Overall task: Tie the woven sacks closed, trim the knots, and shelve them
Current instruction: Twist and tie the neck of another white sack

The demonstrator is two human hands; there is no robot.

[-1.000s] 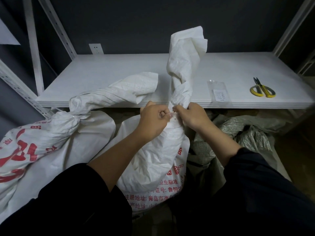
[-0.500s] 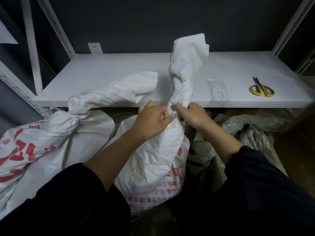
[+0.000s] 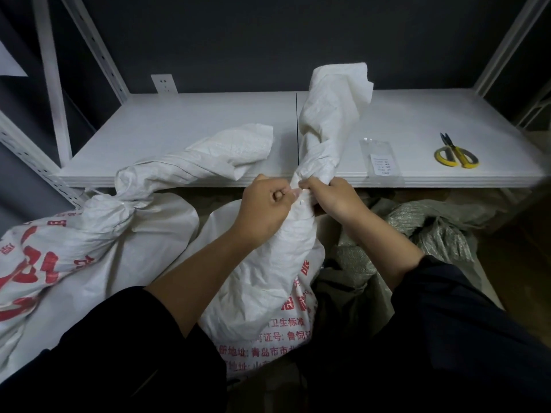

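Observation:
A white woven sack with red print stands in front of me, its twisted neck rising above the shelf edge. My left hand and my right hand meet at the gathered neck, each pinching a thin pale tie wrapped around it. A second white sack lies to the left, its neck bound and its loose top resting on the shelf. Yellow-handled scissors lie on the shelf's right side.
The white shelf board spans the view, framed by slotted metal uprights. A small clear plastic packet lies near the shelf's front edge. Grey-green sacks are piled on the floor at right.
The sack's upright top has sagged a little lower and tilted right. Both hands stay at the neck, with the fingers shifting slightly on the tie.

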